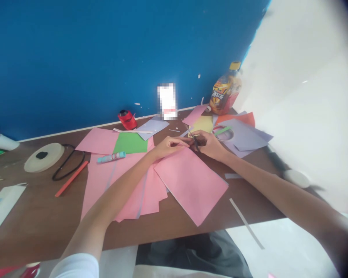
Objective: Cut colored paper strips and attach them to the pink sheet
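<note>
My left hand (172, 146) is closed on the top corner of a pink sheet (193, 185), which lies tilted near the table's front edge. Just right of it, my right hand (207, 143) is wrapped round the dark handles of a pair of scissors (196, 143). The thin blades point up and left, over the table. Both hands nearly touch at the sheet's upper corner. More pink sheets (93, 185) with grey stripes lie under my left forearm, beside a green sheet (130, 143) and a light blue glue stick (111, 157).
A drink bottle (224, 92) and a red can-like object (127, 119) stand near the blue wall. Purple sheets (246, 135) and a tape roll (224, 133) lie right. A round lid (43, 157), black loop (56, 175) and orange strip (72, 178) are left.
</note>
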Tool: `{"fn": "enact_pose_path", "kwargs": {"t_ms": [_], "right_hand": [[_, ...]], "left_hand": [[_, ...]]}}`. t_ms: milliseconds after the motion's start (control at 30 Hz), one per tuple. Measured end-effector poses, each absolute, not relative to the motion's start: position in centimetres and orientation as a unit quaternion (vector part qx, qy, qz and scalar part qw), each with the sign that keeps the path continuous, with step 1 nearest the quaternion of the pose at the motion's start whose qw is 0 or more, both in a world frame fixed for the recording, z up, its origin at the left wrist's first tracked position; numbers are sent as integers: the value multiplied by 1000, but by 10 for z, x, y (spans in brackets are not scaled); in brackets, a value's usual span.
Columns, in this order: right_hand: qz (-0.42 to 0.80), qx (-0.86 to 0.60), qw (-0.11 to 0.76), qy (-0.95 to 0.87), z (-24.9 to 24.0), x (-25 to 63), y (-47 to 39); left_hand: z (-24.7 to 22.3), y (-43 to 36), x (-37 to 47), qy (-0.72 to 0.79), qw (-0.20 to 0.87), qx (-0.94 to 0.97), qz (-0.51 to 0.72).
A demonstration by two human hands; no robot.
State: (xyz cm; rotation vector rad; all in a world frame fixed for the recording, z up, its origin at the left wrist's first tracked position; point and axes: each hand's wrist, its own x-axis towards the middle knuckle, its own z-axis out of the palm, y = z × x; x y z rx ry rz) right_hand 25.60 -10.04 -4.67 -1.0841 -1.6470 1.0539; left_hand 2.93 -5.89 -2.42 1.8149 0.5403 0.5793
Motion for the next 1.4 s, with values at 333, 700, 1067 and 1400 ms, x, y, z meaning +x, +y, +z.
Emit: {"fn": "enact_pose_path", "kwargs": {"t_ms": [333, 700, 1067, 1400], "right_hand": [[446, -427, 464, -635, -38, 254, -105], [467, -458, 458, -602, -33, 253, -108], [428, -469, 492, -596, -34, 251, -108], [336, -467, 400, -713, -41, 280, -94]], "left_hand": [[-29, -56, 29, 226, 520, 796, 211], [-22, -61, 30, 225, 473, 834, 175], [-28, -61, 33, 293, 471, 797, 237], [-28, -55, 24, 339, 596, 670, 285]]}}
